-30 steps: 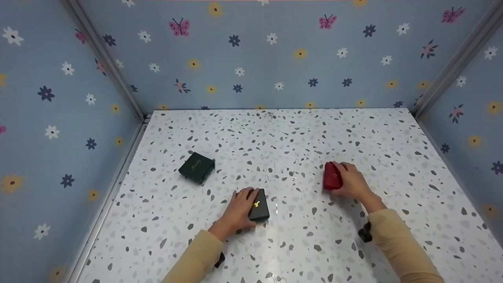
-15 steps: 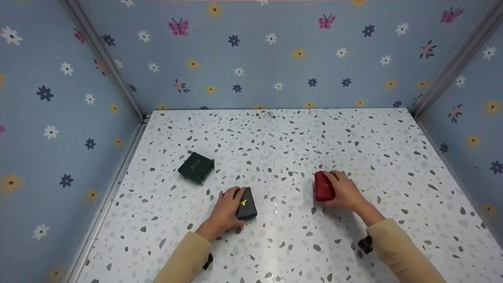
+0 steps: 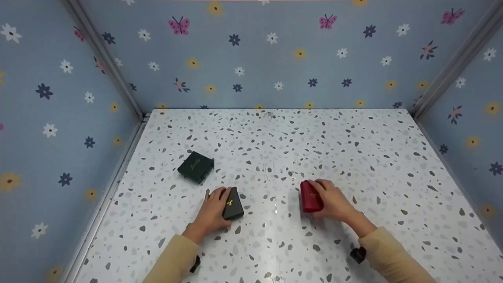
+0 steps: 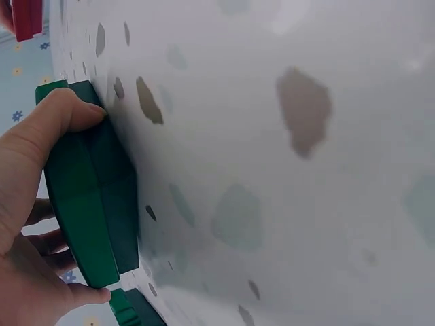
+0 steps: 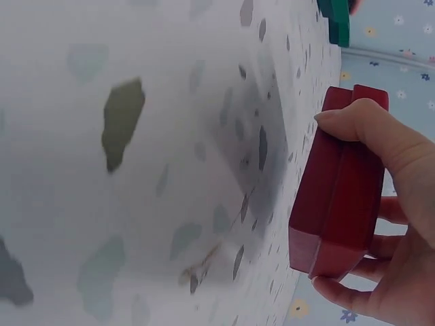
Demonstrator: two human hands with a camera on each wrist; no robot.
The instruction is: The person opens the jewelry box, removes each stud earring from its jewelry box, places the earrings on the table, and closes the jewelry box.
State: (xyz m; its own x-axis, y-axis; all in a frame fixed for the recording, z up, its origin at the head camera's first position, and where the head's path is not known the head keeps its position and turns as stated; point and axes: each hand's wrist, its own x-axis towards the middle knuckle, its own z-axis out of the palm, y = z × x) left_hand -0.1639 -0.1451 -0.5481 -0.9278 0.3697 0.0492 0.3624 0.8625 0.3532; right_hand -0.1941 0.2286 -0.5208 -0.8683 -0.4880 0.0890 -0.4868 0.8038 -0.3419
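Observation:
My left hand [image 3: 211,209] grips a small dark green box [image 3: 234,204] with a gold emblem on its lid, thumb on one end and fingers over the other. In the left wrist view this hinged-looking box [image 4: 85,190] lies on the table or very close to it. Over on the right, my right hand [image 3: 334,201] holds a small red box [image 3: 309,197] across its ends. A shadow beside the red box [image 5: 340,193] in the right wrist view shows it slightly raised. Its palm-side face is hidden. Another dark green box [image 3: 195,167] with gold lettering sits behind my left hand.
The speckled white table [image 3: 275,137] spreads around and between the boxes. Blue flowered panels [image 3: 275,59] enclose it at the back and both sides, with metal rails [image 3: 114,67] at the corners.
Both hands have moved left with their boxes. The right hand and red box also came nearer to me. The lettered green box has stayed in place.

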